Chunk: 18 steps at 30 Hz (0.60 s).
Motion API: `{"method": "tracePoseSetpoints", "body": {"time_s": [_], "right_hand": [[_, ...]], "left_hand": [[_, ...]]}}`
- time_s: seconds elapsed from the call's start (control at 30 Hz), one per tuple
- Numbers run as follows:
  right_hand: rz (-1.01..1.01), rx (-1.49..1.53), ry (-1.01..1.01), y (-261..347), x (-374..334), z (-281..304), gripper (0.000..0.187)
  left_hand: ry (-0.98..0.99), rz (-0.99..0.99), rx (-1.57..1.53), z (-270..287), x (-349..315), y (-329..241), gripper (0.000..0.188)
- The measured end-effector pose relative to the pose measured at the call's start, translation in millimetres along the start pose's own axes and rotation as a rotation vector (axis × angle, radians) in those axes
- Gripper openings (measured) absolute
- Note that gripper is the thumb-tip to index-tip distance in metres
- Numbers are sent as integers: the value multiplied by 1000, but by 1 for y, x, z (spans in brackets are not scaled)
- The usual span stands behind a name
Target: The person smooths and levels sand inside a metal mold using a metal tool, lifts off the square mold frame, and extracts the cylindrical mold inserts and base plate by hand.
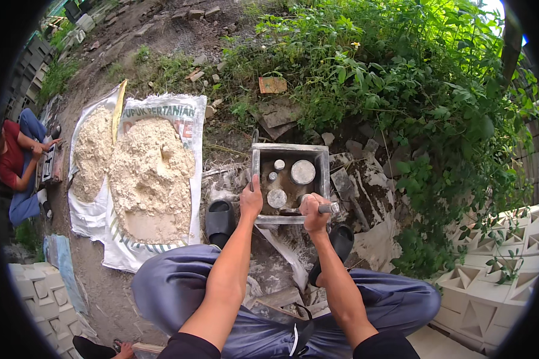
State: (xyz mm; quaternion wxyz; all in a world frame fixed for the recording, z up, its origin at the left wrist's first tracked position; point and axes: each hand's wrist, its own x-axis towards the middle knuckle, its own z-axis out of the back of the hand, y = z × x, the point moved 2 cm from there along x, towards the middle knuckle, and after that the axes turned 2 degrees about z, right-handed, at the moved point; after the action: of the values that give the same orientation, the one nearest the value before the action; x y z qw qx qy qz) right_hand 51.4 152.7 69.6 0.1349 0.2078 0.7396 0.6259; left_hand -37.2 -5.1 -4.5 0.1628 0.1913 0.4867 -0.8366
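A square grey metal mould (323,173) lies on the ground between my feet, its inside dusted with pale powder. Several round discs of different sizes stand in it, the largest (303,172) toward the far right. My left hand (251,200) is closed on the mould's left wall, thumb along the rim. At the near right corner, my right hand (314,210) is wrapped round a tool with a thick grey handle (329,208). A thin metal part shows left of that fist, inside the near wall; the rest of the tool is hidden by my fingers.
Left of me, pale sandy powder (153,167) is heaped on opened white sacks (194,128). A person in a red shirt (11,155) works farther left. Patterned cream blocks (491,287) are stacked at right, below leafy plants (401,72). More blocks (48,299) stand at lower left.
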Motion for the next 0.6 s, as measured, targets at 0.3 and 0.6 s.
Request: {"method": "tracePoseSetpoints", "body": {"time_s": [0.3, 0.6], "right_hand": [[-48, 190, -26, 86, 8, -30, 36], [136, -202, 105, 13, -17, -29, 37]], "left_hand": [[-27, -20, 16, 8, 2, 7, 76], [-34, 14, 71, 6, 0, 3, 74]]}}
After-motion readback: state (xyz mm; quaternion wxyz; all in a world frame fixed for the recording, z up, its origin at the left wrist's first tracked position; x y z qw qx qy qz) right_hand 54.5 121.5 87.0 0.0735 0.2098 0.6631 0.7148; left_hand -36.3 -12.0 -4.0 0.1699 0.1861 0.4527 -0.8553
